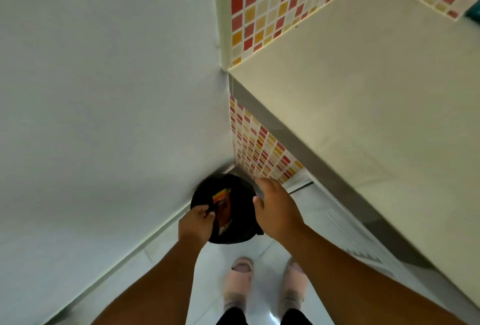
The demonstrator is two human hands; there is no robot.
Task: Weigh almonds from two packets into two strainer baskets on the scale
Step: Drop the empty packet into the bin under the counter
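While both arms reach down toward the floor corner where a white wall meets the tiled front of a counter, a person stands over a black bin lined with a dark bag, pale slippers visible on the glossy floor near the bottom of the frame. The left hand is pinched on the near-left edge of the bin, thumb and fingers pressed together on what looks like the dark liner or a strip of packaging; which of the two cannot be told. The right hand hovers just above the right rim with fingers loosely spread, gripping nothing. Inside the bin lies an orange-and-red packet, upright against the near side, apparently an almond wrapper. No scale, strainer baskets or almonds appear in view; the counter top to the right is bare where it shows. The step in hand seems to be disposal of a packet, which would put the weighing at or near its end, though the baskets cannot be checked from here. The next move likely calls for releasing the left pinch, drawing both hands clear of the rim, and turning right toward the counter.
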